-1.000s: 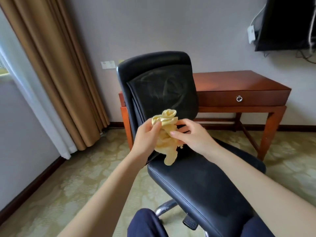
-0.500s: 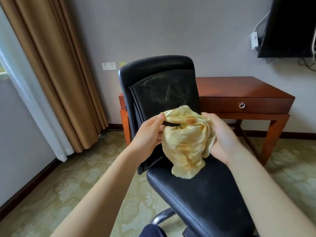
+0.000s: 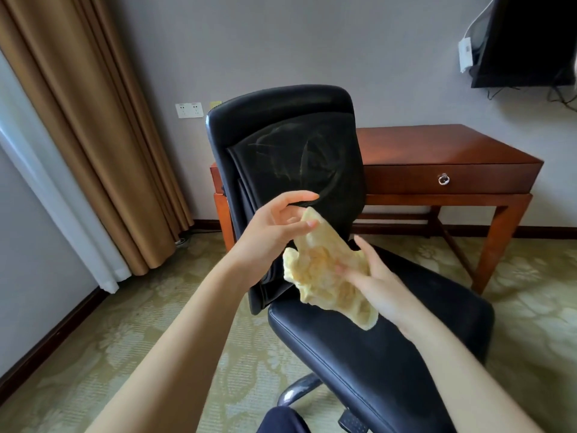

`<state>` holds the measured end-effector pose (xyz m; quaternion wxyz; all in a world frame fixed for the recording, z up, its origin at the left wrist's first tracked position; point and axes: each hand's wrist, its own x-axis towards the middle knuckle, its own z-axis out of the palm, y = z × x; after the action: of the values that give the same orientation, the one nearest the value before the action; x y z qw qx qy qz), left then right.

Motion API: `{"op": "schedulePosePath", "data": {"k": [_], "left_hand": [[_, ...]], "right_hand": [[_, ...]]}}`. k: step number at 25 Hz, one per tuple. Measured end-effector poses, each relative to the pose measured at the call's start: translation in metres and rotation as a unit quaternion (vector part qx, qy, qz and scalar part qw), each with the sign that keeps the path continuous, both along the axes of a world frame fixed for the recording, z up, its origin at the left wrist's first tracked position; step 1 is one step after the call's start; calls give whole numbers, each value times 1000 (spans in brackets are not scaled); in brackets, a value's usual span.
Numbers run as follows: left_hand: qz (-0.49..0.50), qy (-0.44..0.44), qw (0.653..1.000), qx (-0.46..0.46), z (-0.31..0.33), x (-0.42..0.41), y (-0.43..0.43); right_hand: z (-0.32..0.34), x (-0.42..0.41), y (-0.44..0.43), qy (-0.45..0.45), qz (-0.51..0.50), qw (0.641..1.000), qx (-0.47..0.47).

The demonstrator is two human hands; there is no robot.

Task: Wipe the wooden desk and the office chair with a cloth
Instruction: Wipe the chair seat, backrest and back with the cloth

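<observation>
A black office chair (image 3: 390, 348) stands in front of me, its backrest streaked with dust marks. Behind it is the reddish wooden desk (image 3: 437, 148) with one drawer and a ring pull. I hold a crumpled yellow cloth (image 3: 324, 273) above the front left of the seat. My left hand (image 3: 274, 232) pinches the cloth's top corner between thumb and fingers. My right hand (image 3: 371, 282) lies under the cloth's lower right part, with its fingertips pressed into the folds.
Brown curtains (image 3: 87, 126) and a white sheer hang at the left. A wall socket (image 3: 189, 110) sits behind the chair. A dark screen (image 3: 527, 42) with cables is mounted at the upper right. Patterned carpet (image 3: 125, 332) covers the floor. My knee (image 3: 281, 420) shows at the bottom.
The cloth went from a bunched ball to a spread bundle and is now stretched between my hands. My left hand rose with a corner; my right hand dropped lower right.
</observation>
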<state>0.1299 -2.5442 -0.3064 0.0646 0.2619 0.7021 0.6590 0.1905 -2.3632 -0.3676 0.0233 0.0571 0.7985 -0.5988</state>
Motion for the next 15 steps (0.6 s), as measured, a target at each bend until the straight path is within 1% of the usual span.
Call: {"op": "schedulePosePath", "data": {"k": [1, 2, 3, 4, 5, 6, 7, 9, 10, 12, 13, 15], "left_hand": [[-10, 21, 1000, -15, -1, -2, 2], [-18, 41, 999, -29, -3, -3, 4], [-22, 58, 997, -36, -4, -6, 5], [-19, 69, 997, -36, -5, -11, 5], [-14, 71, 997, -30, -4, -19, 6], [-11, 66, 997, -22, -3, -29, 7], [-8, 58, 998, -12, 1, -44, 8], [-5, 47, 999, 3, 6, -72, 12], [5, 43, 999, -1, 7, -90, 15], [51, 41, 998, -25, 13, -122, 23], [80, 42, 995, -48, 18, -137, 28], [109, 37, 987, -116, 38, -164, 35]], "right_hand": [[0, -4, 3, -19, 6, 995, 97], [1, -9, 5, -28, 1, 983, 182], [2, -18, 6, -22, -3, 972, 233], [6, -28, 5, -5, -1, 970, 241], [8, -39, 3, 19, 10, 976, 215], [12, -50, 0, 46, 27, 986, 158], [13, -65, -4, 74, 44, 993, 77], [13, -89, -10, 114, 69, 988, -79], [12, -106, -12, 119, 60, 981, -139], [14, -141, -11, 93, 5, 968, -235], [20, -158, -9, 62, -20, 958, -278], [42, -189, -5, -32, -55, 934, -352]]}}
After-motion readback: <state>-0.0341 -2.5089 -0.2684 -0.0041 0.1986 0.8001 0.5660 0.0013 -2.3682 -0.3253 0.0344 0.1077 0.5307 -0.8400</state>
